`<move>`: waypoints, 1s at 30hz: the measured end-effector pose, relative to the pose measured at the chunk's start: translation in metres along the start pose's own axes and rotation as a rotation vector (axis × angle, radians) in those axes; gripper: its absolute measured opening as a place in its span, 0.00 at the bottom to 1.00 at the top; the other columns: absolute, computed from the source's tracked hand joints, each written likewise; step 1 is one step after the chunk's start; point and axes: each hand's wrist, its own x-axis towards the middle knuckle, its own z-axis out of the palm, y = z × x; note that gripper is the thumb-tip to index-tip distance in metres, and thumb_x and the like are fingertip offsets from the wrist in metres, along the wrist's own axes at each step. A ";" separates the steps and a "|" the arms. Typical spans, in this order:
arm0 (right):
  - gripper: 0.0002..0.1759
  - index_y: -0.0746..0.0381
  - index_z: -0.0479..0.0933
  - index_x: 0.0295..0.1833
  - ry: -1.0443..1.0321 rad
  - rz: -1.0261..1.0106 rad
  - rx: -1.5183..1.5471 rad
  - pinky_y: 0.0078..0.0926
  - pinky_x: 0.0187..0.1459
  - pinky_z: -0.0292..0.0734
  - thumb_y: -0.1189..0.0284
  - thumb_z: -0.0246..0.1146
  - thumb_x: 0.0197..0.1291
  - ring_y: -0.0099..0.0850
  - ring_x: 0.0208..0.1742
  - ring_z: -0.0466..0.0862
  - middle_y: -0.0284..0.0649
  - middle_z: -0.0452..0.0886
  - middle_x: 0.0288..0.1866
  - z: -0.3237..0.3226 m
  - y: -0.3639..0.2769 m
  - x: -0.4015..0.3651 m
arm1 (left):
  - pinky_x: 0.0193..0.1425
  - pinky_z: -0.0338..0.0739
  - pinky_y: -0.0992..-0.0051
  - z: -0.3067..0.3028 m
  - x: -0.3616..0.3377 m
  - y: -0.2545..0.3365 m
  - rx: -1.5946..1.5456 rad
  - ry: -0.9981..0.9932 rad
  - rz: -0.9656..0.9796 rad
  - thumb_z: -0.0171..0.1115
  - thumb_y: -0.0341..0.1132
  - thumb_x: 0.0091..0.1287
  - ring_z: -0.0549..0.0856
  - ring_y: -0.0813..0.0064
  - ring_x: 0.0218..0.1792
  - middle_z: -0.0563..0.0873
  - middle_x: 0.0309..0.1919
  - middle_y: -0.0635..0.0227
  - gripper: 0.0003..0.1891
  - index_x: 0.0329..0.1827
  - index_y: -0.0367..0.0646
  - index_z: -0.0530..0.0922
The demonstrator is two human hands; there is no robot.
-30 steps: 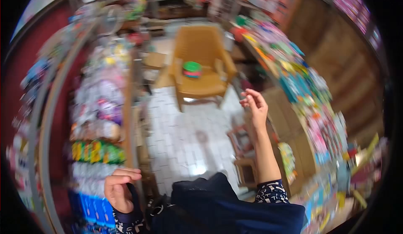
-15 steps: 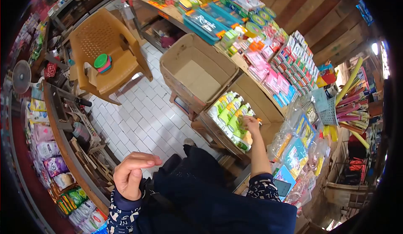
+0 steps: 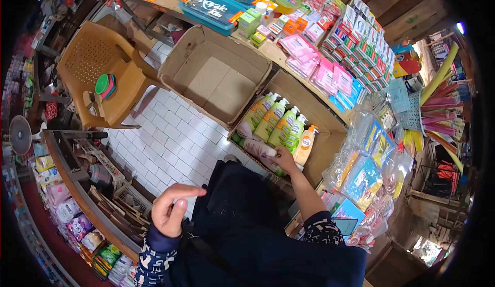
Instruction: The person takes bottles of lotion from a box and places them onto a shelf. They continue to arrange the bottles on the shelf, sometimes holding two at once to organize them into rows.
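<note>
My right hand (image 3: 284, 160) reaches into a cardboard box (image 3: 330, 132) and has its fingers on the white cap end of a pale pink bottle (image 3: 256, 147). This bottle lies across the near-left side of the box. Behind it, several green pump bottles (image 3: 282, 129) lie side by side, with one cream pump bottle with an orange top (image 3: 306, 145) at their right. My left hand (image 3: 172, 208) is in the air in front of my body, fingers stretched out and thumb apart, holding nothing.
A second cardboard box (image 3: 216, 76) adjoins the first. Soap boxes and pink packets (image 3: 325, 76) cover the counter behind; plastic-wrapped goods (image 3: 361, 168) and a phone (image 3: 344, 225) lie right. A brown plastic chair (image 3: 111, 45) holding colored bowls (image 3: 104, 85) stands left, beyond the tiled floor (image 3: 160, 137).
My right hand has moved from above the green bottles toward the box's near side, onto the pale pink bottle. The view has shifted; my left hand stays raised.
</note>
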 end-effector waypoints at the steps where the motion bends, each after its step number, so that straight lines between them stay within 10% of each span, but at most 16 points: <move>1: 0.30 0.63 0.72 0.54 -0.011 0.049 0.288 0.25 0.31 0.78 0.66 0.76 0.48 0.30 0.33 0.83 0.43 0.83 0.40 -0.005 -0.004 0.000 | 0.55 0.75 0.67 0.003 0.006 -0.010 -0.001 -0.033 -0.039 0.49 0.31 0.71 0.83 0.62 0.47 0.84 0.44 0.52 0.12 0.49 0.32 0.77; 10: 0.26 0.61 0.69 0.56 -0.233 -0.265 0.652 0.23 0.47 0.78 0.75 0.71 0.54 0.25 0.49 0.81 0.37 0.81 0.48 -0.064 -0.151 -0.077 | 0.66 0.70 0.57 0.054 0.029 -0.103 -0.520 -0.112 -0.415 0.61 0.36 0.67 0.72 0.58 0.65 0.59 0.73 0.64 0.42 0.78 0.54 0.43; 15: 0.21 0.64 0.76 0.53 -0.741 -0.406 0.567 0.27 0.54 0.75 0.66 0.69 0.58 0.27 0.54 0.80 0.38 0.80 0.51 -0.030 -0.191 -0.089 | 0.68 0.68 0.54 0.066 0.038 -0.112 -0.763 0.027 -0.277 0.58 0.36 0.69 0.70 0.53 0.67 0.72 0.63 0.48 0.28 0.71 0.42 0.61; 17: 0.21 0.63 0.77 0.53 -0.555 -0.298 0.736 0.30 0.50 0.77 0.58 0.63 0.63 0.28 0.51 0.82 0.39 0.82 0.51 -0.028 -0.172 -0.055 | 0.65 0.71 0.55 0.059 0.032 -0.111 -0.690 0.081 -0.208 0.57 0.36 0.70 0.75 0.52 0.63 0.76 0.59 0.46 0.27 0.69 0.40 0.62; 20: 0.30 0.64 0.78 0.54 -0.222 0.018 -0.566 0.34 0.46 0.79 0.49 0.63 0.57 0.37 0.47 0.84 0.45 0.84 0.47 -0.028 -0.090 -0.003 | 0.62 0.75 0.56 0.039 0.011 -0.122 -0.628 0.137 -0.246 0.58 0.38 0.69 0.78 0.52 0.59 0.78 0.56 0.46 0.28 0.69 0.39 0.62; 22: 0.35 0.65 0.78 0.53 -0.264 0.154 -0.874 0.36 0.47 0.78 0.47 0.68 0.50 0.43 0.47 0.84 0.50 0.83 0.46 -0.015 -0.047 -0.004 | 0.60 0.76 0.57 0.033 0.001 -0.117 -0.603 0.215 -0.258 0.60 0.38 0.69 0.79 0.52 0.58 0.79 0.54 0.47 0.29 0.69 0.38 0.61; 30: 0.38 0.66 0.77 0.47 -0.093 0.061 -0.500 0.36 0.46 0.77 0.47 0.76 0.37 0.43 0.43 0.83 0.51 0.82 0.41 0.006 0.006 0.014 | 0.54 0.79 0.62 0.012 -0.026 -0.114 -0.713 0.304 -0.364 0.58 0.51 0.68 0.83 0.59 0.50 0.82 0.48 0.54 0.28 0.61 0.39 0.68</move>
